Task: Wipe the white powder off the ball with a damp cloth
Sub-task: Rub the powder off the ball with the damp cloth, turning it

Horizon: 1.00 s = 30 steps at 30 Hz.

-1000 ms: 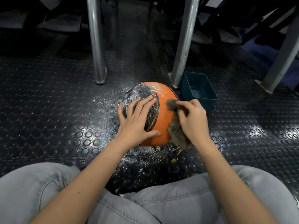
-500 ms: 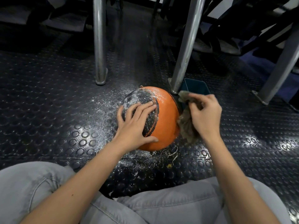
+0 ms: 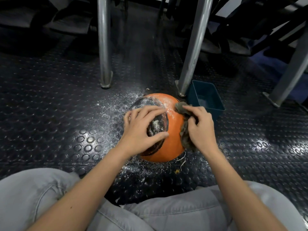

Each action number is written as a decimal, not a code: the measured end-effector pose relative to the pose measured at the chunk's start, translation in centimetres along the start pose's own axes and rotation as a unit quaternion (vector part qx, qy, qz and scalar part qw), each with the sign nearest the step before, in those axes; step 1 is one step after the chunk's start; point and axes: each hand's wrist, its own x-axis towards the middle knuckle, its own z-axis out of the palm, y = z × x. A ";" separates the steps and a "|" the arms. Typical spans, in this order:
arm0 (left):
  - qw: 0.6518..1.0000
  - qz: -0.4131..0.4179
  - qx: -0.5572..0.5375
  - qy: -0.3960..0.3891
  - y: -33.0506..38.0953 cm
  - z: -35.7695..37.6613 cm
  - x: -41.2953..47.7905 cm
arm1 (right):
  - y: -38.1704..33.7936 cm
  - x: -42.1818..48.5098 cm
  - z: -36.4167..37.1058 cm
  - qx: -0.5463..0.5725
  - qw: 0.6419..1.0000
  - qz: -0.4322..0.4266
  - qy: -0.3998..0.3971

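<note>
An orange ball (image 3: 173,130) with a black panel sits on the studded floor, white powder dusting its top and the black panel. My left hand (image 3: 141,129) lies on the ball's left side, fingers spread and curved over the black panel, thumb on the front. My right hand (image 3: 200,129) grips a grey-brown cloth (image 3: 184,130) and presses it against the ball's upper right side. The cloth hangs down along the ball's right flank.
A dark teal tub (image 3: 207,99) stands just right of the ball, behind my right hand. Metal legs (image 3: 105,47) (image 3: 193,52) (image 3: 290,75) rise behind. Spilled powder (image 3: 116,107) covers the floor around the ball. My knees in grey jeans (image 3: 33,197) fill the foreground.
My right hand has brought the cloth from beside the ball back onto its upper right side. My left hand's fingers shifted and curled slightly on the black panel.
</note>
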 end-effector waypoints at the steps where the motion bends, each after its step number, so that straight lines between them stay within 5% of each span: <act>1: 1.000 -0.006 -0.004 0.008 0.1 -0.2 0.1 | -0.1 -0.7 -0.2 -0.005 1.000 -0.004 -0.002; 8: 0.980 -0.086 0.067 -0.164 0.4 -2.2 0.3 | -0.1 -2.6 -2.3 0.042 0.998 0.053 -0.004; 14: 0.982 -0.069 0.079 -0.155 1.0 -1.3 -0.1 | 0.2 -1.3 -2.2 0.038 0.997 0.059 0.025; 20: 0.983 -0.091 0.041 -0.152 0.7 -2.0 0.0 | -2.0 -3.5 -1.1 -0.022 0.983 -0.181 -0.016; 22: 0.981 -0.105 0.027 -0.158 0.8 -2.4 0.2 | -1.0 -2.3 -1.2 -0.038 0.986 -0.162 -0.010; 26: 0.980 -0.109 0.017 -0.165 1.3 -2.1 0.4 | 1.4 0.5 -1.6 -0.034 0.999 0.015 -0.002; 30: 0.983 -0.103 0.011 -0.150 1.0 -1.7 0.2 | -1.0 -1.1 -0.8 -0.045 0.995 -0.082 0.019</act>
